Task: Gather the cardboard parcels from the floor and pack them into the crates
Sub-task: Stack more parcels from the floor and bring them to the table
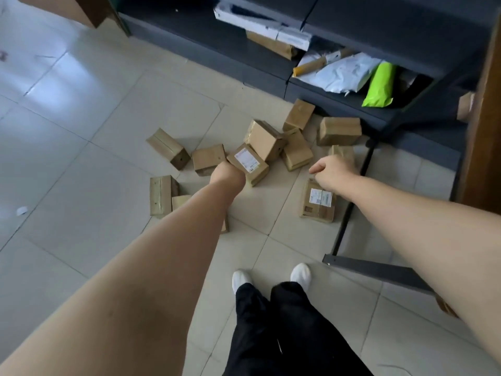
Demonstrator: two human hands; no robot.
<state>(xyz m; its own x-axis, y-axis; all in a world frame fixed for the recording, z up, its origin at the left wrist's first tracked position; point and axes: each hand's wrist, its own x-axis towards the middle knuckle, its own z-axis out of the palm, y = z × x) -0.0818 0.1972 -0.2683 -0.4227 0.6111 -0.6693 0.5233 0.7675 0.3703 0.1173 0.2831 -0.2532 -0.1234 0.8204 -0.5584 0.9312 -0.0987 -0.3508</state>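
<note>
Head view, looking down on a pale tiled floor (81, 158) with thin grey joints and a soft glare at the upper left. A dark grey shelving unit (311, 89) ran along the far side, its low shelf carrying white mail bags (344, 74), a green bag (379, 85) and long white boxes (257, 21). A brown wooden frame (488, 131) closed the right edge. From the shelving, a dark metal rail (349, 213) crossed the tiles toward the person's white shoes (301, 274) and black trousers (284, 321).

Cardboard parcels (267, 139) lay scattered on the floor before the shelf, some flat and some tipped on edge, several touching one another; one (298, 115) leaned by the shelf base. The left hand (227, 172) gripped the near edge of a labelled parcel (248, 162), its fingers hidden behind the knuckles. The right hand (332, 169) hung over the tiles, loosely curled with the thumb forward, holding nothing visible. It partly hid a parcel (343, 151) behind it, and a second labelled parcel (318, 200) lay just below, beside the rail. The left forearm covered part of another parcel (179, 200).
</note>
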